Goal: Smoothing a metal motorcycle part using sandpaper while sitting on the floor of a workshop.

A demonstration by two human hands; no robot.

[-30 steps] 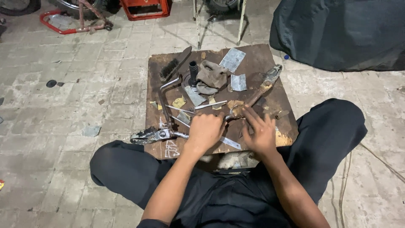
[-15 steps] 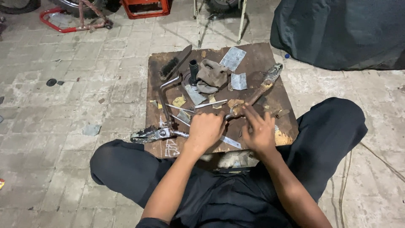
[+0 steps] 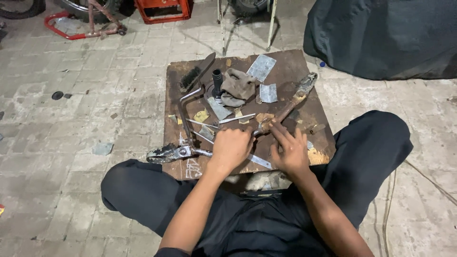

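I sit cross-legged behind a low brown wooden board (image 3: pixel 295 62) on the floor. My left hand (image 3: pixel 232 147) is a closed fist at the near end of a long rusty tool (image 3: pixel 285 112), which slants up to the board's far right. It seems to grip that handle. My right hand (image 3: pixel 290 151) lies beside it, fingers spread and pointing at the tool, pressing on the board. A thin metal strip (image 3: pixel 259 162) shows between my two hands.
On the board lie a dark brush (image 3: pixel 195 74), a bent metal crank (image 3: pixel 184 112) ending in a pedal (image 3: pixel 164 153), a black cylinder (image 3: pixel 217 80), a grey rag (image 3: pixel 238 85) and sheet-metal scraps (image 3: pixel 261 66). A black cover (image 3: pixel 381 33) is at the far right, red frames at the back.
Both hands stay in nearly the same place. My right hand's fingers have shifted slightly on the board next to the tool handle.
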